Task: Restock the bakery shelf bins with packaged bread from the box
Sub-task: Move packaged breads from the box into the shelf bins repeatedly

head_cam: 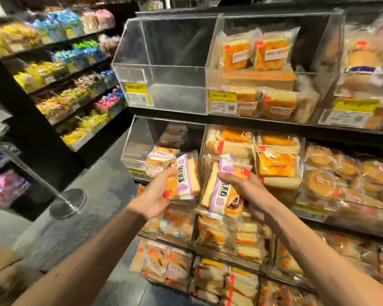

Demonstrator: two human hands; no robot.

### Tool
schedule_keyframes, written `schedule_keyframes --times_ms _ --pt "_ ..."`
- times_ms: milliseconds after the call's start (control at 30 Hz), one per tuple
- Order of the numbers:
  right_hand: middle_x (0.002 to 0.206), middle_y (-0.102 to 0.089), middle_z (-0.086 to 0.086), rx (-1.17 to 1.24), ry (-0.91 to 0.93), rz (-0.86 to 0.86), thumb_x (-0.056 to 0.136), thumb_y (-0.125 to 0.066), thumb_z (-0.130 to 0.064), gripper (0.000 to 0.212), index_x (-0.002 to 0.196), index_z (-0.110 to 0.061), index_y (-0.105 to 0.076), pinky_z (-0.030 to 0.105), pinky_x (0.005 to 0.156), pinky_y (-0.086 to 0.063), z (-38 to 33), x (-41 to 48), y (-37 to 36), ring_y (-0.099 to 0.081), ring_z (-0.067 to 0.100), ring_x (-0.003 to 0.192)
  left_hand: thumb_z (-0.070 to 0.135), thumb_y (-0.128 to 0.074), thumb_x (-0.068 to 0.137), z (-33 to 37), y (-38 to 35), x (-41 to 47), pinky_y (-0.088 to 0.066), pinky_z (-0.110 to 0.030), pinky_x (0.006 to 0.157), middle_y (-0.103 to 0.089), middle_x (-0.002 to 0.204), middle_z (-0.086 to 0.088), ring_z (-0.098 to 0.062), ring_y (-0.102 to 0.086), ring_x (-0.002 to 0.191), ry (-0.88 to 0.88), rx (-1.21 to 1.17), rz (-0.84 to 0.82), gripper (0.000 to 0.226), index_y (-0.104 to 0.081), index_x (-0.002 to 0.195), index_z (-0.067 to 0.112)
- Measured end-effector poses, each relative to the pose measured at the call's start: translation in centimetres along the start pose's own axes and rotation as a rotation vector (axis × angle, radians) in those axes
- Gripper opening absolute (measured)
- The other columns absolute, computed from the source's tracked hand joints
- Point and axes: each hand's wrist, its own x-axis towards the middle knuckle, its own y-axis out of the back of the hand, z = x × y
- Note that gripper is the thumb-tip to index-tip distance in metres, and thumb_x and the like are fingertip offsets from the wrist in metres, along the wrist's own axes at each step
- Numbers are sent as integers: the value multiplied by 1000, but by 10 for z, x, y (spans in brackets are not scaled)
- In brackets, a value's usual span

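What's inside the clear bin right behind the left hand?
The clear bin holds a few purple-labelled bread packs, one further back. The left hand and its pack cover the bin's front corner.

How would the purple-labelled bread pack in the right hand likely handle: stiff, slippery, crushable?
Probably light and squashy: the purple-labelled pack shows soft sliced bread. Its glossy film may slip where the right hand grips it. Flat-sided, it should not roll.

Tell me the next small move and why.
Probably ease the pack in the left hand forward into the clear bin behind it: that bin holds matching purple-labelled packs, has room, and its open front is right there. The right hand holds a second pack.
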Motion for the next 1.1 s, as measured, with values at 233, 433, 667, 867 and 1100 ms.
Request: schedule_keyframes --times_ms 233,433,667,867,1100 --pt "104 -77 8 -16 -1 19 85 -76 -17 35 118 -17 -63 46 89 -58 -12 52 -29 -74 25 96 5 -74 84 62 47 72 -58 -30 57 -76 97 -11 -19 -74 74 -237 186 137 41 -61 123 5" --pt "100 -78 5 26 30 189 85 -74 -15 31 115 -17 -64 36 77 -62 4 89 -56 -75 21 90 -3 -79 78 80 73 179 -52 -24 54 -69 86 -11 -7 -64 60 -379 588 74 33 -62 89 23" --pt "105 -75 11 171 130 552 67 -79 -18 61 124 -5 -63 28 67 -60 18 105 -99 -74 20 87 -4 -73 77 80 54 295 -52 -33 77 -72 89 -11 -25 -68 84 -507 1170 -480 45 -61 118 12" --pt "104 -77 8 135 120 733 68 -79 -17 50 115 -3 -69 33 85 -58 23 94 -131 -73 23 97 12 -70 84 69 40 338 -53 -39 84 -72 107 -7 -30 -66 102 -606 1579 -637 43 -59 123 27" --pt "106 -77 5 107 75 694 64 -81 -20 52 114 -9 -68 43 103 -49 9 111 -150 -71 22 104 17 -70 84 42 49 359 -41 -44 98 -52 127 -8 -30 -48 120 -1139 2095 -441 53 -51 134 18"
